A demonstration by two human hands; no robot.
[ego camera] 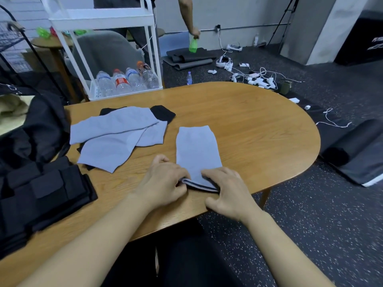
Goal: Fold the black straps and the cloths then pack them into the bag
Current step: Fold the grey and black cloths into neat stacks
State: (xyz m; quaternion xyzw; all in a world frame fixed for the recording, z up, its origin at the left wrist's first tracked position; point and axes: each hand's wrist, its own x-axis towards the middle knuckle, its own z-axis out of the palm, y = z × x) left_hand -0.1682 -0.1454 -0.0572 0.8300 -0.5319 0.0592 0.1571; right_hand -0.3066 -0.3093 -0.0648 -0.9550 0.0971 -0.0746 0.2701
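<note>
A long grey-blue cloth (196,150) lies flat on the wooden table (259,125), running away from me. My left hand (163,181) pinches its near left corner, where the layered edge lifts. My right hand (226,189) grips the near right corner, fingers on top of the fabric. Further left lies a loose pile of grey-blue cloths (118,137) with black cloth (163,113) showing beneath. Folded black straps (47,191) are stacked at the table's left edge. The black bag (41,125) stands open at the far left.
A white trolley (99,19) holding water bottles (126,79) stands behind the table. Another person (186,15) beyond it holds a green bottle (193,45). Cables and white devices (255,76) litter the dark floor; a rolled black mat (352,139) lies at the right.
</note>
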